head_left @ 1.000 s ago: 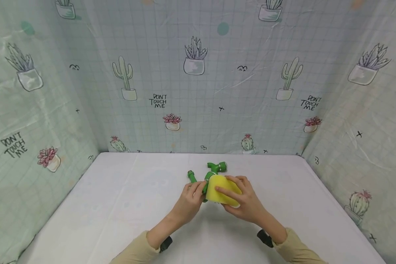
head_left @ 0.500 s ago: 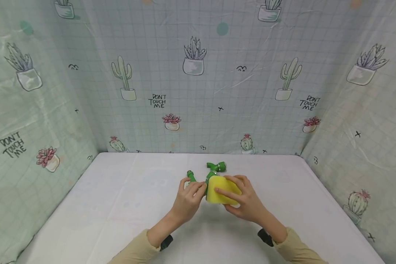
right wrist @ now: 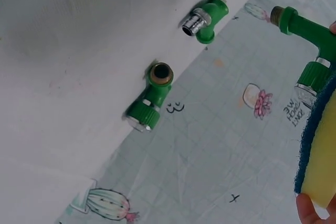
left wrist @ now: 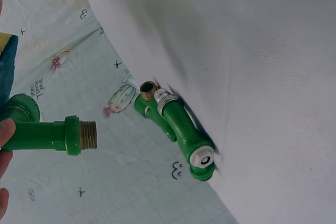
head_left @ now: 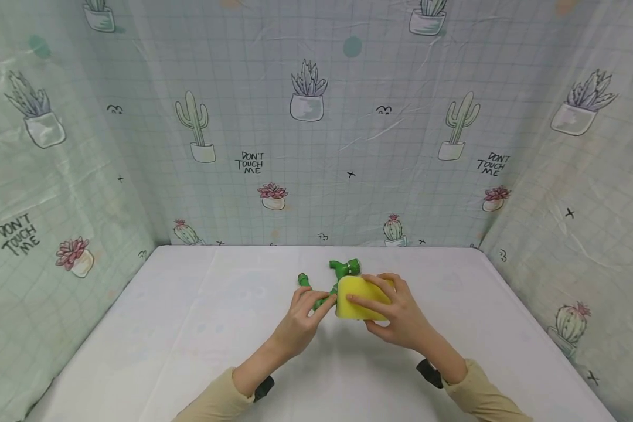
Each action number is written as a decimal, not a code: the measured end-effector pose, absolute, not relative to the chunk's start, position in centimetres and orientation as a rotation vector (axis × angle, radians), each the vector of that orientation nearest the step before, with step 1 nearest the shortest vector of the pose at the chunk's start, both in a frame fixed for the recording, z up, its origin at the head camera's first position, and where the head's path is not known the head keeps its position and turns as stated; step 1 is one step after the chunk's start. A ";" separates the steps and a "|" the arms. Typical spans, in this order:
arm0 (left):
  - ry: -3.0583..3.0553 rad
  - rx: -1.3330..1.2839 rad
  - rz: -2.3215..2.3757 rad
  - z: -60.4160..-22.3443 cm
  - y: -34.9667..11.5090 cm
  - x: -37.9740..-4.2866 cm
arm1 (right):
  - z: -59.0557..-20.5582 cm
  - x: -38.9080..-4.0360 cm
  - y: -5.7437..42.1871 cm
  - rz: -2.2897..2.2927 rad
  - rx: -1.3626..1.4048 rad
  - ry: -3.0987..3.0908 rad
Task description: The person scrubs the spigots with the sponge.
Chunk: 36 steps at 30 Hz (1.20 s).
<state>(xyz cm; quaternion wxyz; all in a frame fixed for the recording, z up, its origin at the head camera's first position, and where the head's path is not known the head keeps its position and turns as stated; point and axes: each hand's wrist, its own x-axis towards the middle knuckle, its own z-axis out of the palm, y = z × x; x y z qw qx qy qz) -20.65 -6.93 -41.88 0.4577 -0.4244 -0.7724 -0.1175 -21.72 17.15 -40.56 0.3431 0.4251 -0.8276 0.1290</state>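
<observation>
My left hand (head_left: pixel 298 325) pinches a green tap (left wrist: pixel 47 135) with a brass threaded end, raised above the table. My right hand (head_left: pixel 404 316) grips a yellow sponge (head_left: pixel 356 298), its fingers spread over the yellow side. In the right wrist view, the sponge's dark blue scouring face (right wrist: pixel 311 145) lies against or very near the held tap's knob; I cannot tell which. Two more green taps are on the table: one with a silver nozzle (right wrist: pixel 208 20) on the left in the head view, and one with a ribbed knob (head_left: pixel 351 267) behind the sponge.
A white-covered table (head_left: pixel 211 340) spreads under both hands. Behind it hangs a cactus-print cloth (head_left: pixel 316 146), which also covers both sides. Dark wrist straps (head_left: pixel 429 373) sit below the sleeves.
My right hand has moved the sponge slightly right and away from my left fingers. The held tap has tilted a little, and the two taps on the table stay put.
</observation>
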 end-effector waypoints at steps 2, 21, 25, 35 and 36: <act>-1.901 -1.051 -0.292 -41.8 -6.9 -20.6 | -40.6 -21.6 17.1 0.363 1.114 -2.154; -1.881 -1.059 -0.313 -41.8 -7.0 -20.6 | -40.7 -21.1 16.6 0.276 1.065 -2.151; -1.889 -1.066 -0.336 -41.9 -7.1 -20.6 | -40.6 -21.4 17.1 0.277 1.057 -2.132; -1.844 -1.099 -0.341 -41.9 -7.2 -20.8 | -40.3 -21.8 17.6 0.370 1.014 -2.144; -1.841 -1.102 -0.335 -41.9 -7.3 -20.8 | -40.3 -21.8 17.6 0.375 1.011 -2.148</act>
